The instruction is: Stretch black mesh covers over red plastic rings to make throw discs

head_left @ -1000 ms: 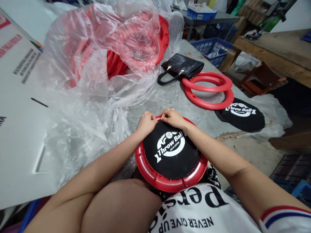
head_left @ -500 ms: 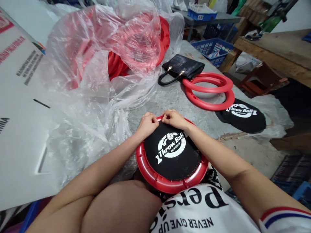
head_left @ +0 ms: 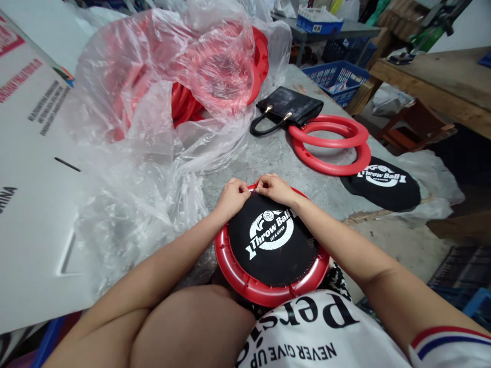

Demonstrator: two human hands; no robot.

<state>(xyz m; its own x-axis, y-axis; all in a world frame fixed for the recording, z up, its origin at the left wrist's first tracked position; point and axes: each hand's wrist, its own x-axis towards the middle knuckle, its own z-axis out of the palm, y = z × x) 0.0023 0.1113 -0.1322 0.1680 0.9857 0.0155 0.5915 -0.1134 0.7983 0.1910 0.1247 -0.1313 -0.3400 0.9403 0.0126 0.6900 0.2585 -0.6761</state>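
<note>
Left hand (head_left: 231,197) and right hand (head_left: 275,188): fingertips pinched together at the far edge of the black mesh disc (head_left: 273,241), where it meets the red plastic ring (head_left: 268,291); both hands closed on the fabric hem, thumbs on top. Disc w/ ring lies directly below the hands, near side propped against the person's lap, far side on the grey bench (head_left: 276,158). White "Throw Ball" print faces up, approx. centred.

Technique note: judged from the grip, seating the hem goes best w/ short pinches worked round the rim, fabric kept taut and the print centred, so no slack bunches at one side.

Left of the hands: crumpled clear plastic bag (head_left: 153,102) holding more red rings. Beyond the right hand: two bare red rings (head_left: 330,145) stacked, touching a black handbag (head_left: 287,108) farther off. Right of those: a loose black mesh cover (head_left: 381,184), print up, on clear film. Far left: white printed carton (head_left: 26,168).
</note>
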